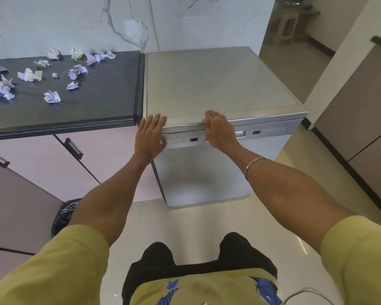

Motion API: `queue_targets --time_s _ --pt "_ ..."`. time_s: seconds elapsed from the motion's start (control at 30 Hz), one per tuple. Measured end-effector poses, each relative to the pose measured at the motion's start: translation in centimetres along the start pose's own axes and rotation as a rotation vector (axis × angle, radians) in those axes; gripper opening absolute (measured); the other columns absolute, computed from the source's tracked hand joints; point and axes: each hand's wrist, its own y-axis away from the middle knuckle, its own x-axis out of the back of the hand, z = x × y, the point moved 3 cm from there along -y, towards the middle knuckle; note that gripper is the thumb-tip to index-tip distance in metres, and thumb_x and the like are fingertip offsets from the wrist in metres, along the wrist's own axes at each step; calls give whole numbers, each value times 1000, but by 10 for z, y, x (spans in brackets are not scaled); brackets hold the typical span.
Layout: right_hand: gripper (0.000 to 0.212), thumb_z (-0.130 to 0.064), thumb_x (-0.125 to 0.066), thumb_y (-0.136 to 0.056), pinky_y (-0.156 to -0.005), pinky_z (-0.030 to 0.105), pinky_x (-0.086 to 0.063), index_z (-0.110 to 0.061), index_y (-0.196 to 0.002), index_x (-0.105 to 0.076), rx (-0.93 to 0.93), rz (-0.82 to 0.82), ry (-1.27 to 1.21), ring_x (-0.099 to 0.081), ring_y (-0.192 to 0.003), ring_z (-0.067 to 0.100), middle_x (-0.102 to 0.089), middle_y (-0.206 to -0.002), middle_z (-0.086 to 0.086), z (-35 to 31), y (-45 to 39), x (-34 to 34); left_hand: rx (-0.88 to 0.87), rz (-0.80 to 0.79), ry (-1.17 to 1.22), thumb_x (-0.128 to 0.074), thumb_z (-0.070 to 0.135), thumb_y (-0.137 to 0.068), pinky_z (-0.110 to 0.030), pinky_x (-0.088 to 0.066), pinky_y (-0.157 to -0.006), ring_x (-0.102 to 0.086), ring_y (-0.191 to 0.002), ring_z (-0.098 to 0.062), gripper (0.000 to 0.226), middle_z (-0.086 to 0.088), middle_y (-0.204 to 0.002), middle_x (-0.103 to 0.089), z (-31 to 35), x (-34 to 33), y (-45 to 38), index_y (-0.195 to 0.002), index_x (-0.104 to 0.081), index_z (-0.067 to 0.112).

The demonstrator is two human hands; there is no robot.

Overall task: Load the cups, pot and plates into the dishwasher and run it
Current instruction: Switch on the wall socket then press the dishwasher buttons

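Note:
A silver freestanding dishwasher (218, 84) stands in front of me with its door closed. Its control panel (185, 140) with buttons and small displays runs along the top of the door. My left hand (151, 135) lies over the top front edge at the left corner, fingers straight on the lid, thumb down by the leftmost button. My right hand (218, 130) rests flat on the front edge near the middle, above the recessed door handle (240, 134), fingers straight. No cups, pot or plates are in view.
A dark countertop (97, 95) to the left carries several crumpled paper scraps (52, 96). Pale cabinet doors with black handles (74, 148) sit below it. A black bin bag (64, 216) stands on the floor at left. Tall cabinets (361, 117) line the right.

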Motion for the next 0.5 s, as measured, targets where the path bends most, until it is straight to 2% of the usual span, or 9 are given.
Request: queue_targets --time_s 0.1,0.23,0.33,0.4,0.5 --pt "50 -32 -24 -107 -113 44 -31 -7 -148 -37 -16 -130 12 -32 -143 30 -39 -154 8 4 -3 -1 11 -126 12 -90 34 -65 -49 -13 -123 -20 -149 -37 112 -13 -160 -27 3 6 2 -154 -25 14" --pt "52 -32 -21 -107 -119 42 -22 -6 -152 -28 5 -244 43 -23 -147 30 -29 -159 10 8 -6 -2 13 -194 29 -92 32 -63 -46 -7 -122 -15 -150 -36 118 -13 -162 -22 5 16 0 -155 -21 14" --pt "52 -28 -22 -107 -119 42 -20 -5 -153 -25 23 -267 73 -22 -148 31 -26 -160 11 6 -3 1 50 -245 49 -92 36 -63 -46 -6 -123 -10 -151 -35 123 -13 -163 -16 7 19 0 -157 -16 14" --pt "52 -25 -26 -106 -117 42 -22 -4 -153 -23 51 -274 104 -23 -147 32 -25 -160 12 7 -1 2 72 -263 73 -89 41 -67 -46 -7 -123 -9 -152 -35 120 -14 -164 -15 10 20 0 -157 -15 12" --pt "55 -23 -36 -104 -115 44 -24 -5 -153 -19 89 -336 168 -23 -147 30 -20 -162 12 11 -1 3 102 -268 103 -76 38 -81 -44 -12 -123 -10 -152 -32 101 -14 -164 -14 14 26 3 -157 -16 10"
